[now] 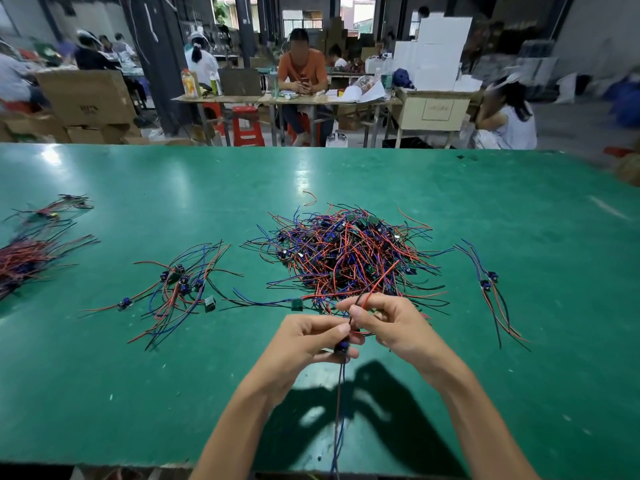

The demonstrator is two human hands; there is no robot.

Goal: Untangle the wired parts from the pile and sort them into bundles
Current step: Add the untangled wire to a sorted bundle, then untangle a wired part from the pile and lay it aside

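A big tangled pile [349,252] of red, blue and black wired parts lies mid-table. Just in front of it, my left hand [311,341] pinches one wired part [343,346] by its small blue-black component, and its blue and black leads hang down past the table's near edge. My right hand [388,323] pinches that part's red and black wires, which rise toward the pile. A loose bundle [180,285] of sorted parts lies to the left. Another small bundle [491,289] lies to the right.
The green table [138,393] stretches wide. At its far left lie a dense bundle [24,261] and a thinner group of wires [55,206]. Beyond the table are desks, cardboard boxes, red stools and seated people.
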